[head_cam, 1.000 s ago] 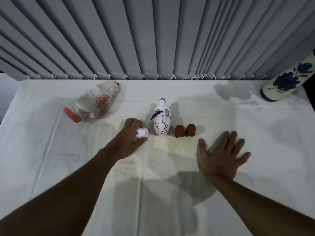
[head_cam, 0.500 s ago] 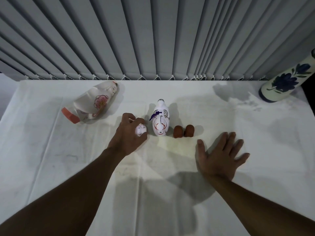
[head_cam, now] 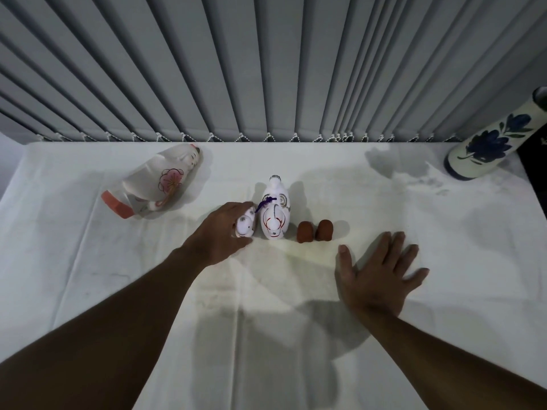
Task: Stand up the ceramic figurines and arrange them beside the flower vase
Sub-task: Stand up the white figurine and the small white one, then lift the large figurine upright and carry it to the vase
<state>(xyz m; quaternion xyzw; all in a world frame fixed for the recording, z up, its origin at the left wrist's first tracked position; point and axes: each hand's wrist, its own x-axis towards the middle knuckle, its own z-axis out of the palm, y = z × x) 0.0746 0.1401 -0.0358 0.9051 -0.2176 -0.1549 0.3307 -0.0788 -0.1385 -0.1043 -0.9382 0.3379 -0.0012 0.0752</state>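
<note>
The left hand point(head_cam: 220, 235) curls its fingers around a small white figurine point(head_cam: 245, 224) a little left of the frame's centre; the figurine shows at the hand's right edge, between fingertips above and thumb below, gripped and resting low on the white cloth point(head_cam: 296, 335). Just right of it, close but whether touching cannot be told, stands a taller white figurine point(head_cam: 274, 213) with red lines and a purple cord. Further right sit two small brown figurines point(head_cam: 314, 230), side by side. The right hand point(head_cam: 377, 276) lies flat on the cloth, fingers spread and holding nothing, lower right of the brown pair. In the upper left a large pale figurine point(head_cam: 154, 183) with a pink flower lies on its side. The flower vase point(head_cam: 491, 143), white with blue flowers, stands at the upper right edge, well apart from all figurines. Grey vertical blinds point(head_cam: 266, 69) fill the top.
</note>
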